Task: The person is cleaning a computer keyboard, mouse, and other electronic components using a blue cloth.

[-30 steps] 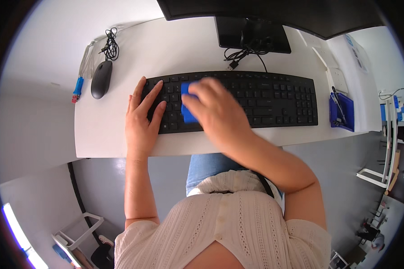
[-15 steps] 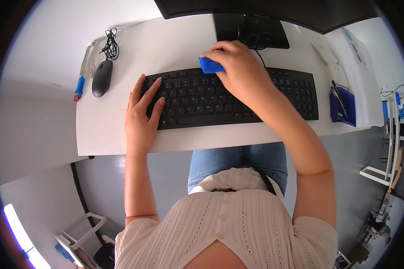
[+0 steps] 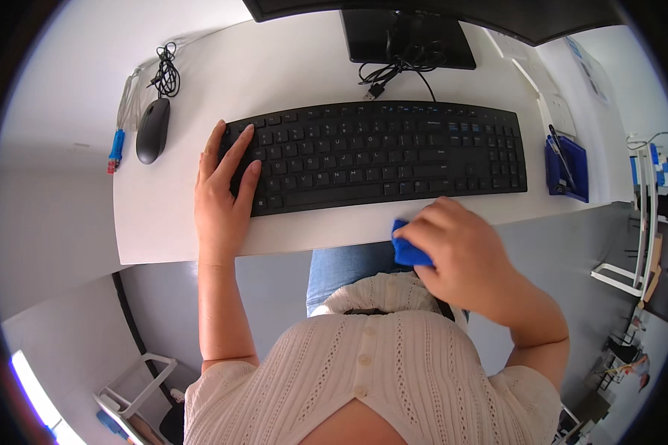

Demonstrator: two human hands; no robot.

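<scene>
A black keyboard (image 3: 364, 159) lies on the white desk (image 3: 297, 67), tilted slightly. My left hand (image 3: 226, 174) rests on its left end, fingers spread over the end keys and holding nothing. In front of the desk's near edge, above my lap, my right hand (image 3: 460, 248) pinches a folded blue cloth (image 3: 410, 245) between thumb and fingers. The cloth is apart from the keyboard, and its far side is hidden by my fingers. Behind the keyboard sits a black cable with a USB plug (image 3: 376, 90), bunched in loops.
A black mouse (image 3: 153, 132) with its coiled cord (image 3: 167, 70) lies at the left, beside a blue-ended cable (image 3: 116, 144). At the back stand a monitor (image 3: 453, 13) and its black base (image 3: 453, 52). A blue tray (image 3: 568, 174) with pens is on the right.
My right hand, with the blue cloth, has swung from the keyboard's far edge toward me, past the desk's near edge. The left hand stays on the keyboard. The cable behind is now uncovered.
</scene>
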